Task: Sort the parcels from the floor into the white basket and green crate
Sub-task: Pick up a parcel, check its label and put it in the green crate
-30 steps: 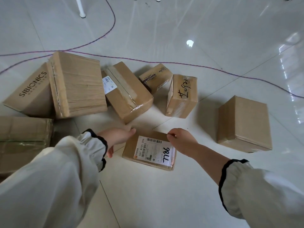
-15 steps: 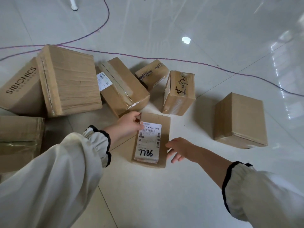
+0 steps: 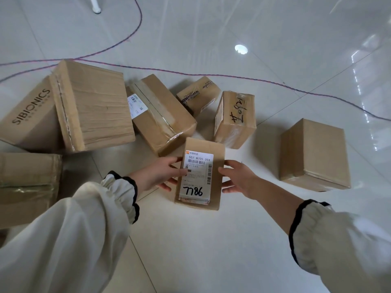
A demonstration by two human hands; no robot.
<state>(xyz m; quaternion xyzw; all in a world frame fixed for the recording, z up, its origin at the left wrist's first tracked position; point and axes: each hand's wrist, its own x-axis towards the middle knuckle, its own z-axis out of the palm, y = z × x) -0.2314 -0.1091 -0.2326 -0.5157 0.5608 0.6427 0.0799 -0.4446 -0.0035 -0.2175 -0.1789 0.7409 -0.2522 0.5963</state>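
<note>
Head view, looking down at the tiled floor point(image 3: 190, 250).

Small parcel point(image 3: 215, 157): flat brown box, held between both hands at centre frame, long side pointing away from me. White label point(image 3: 196, 176) faces up; I read "507 N705 094" printed and "7786" in black marker. I cannot tell whether its underside is touching the floor.

Left hand point(image 3: 156, 176): grips the parcel's left edge, thumb lying over the label's left margin, fingers curled below the side.

Right hand point(image 3: 239, 178): grips the right edge, thumb on the upper rim, fingers tucked under the lower side. Both cream sleeves have dark cuffs.

7 more parcels lie on the floor around it:
- box marked SIBIONICS point(image 3: 27, 115), far left, with a big creased box point(image 3: 91, 104) tilted against it
- taped box point(image 3: 163, 115) with its own small label, just beyond the held parcel, one corner very near it
- little box point(image 3: 198, 95) behind that
- box with black handwriting point(image 3: 234, 119), upright, just beyond and to the right
- plain box point(image 3: 315, 153), alone, well apart on the right
- box at the left edge point(image 3: 27, 187), partly cut off by the frame

A purple cord point(image 3: 190, 71) runs across the floor behind the group. A white furniture leg point(image 3: 95, 5) stands at top left.
</note>
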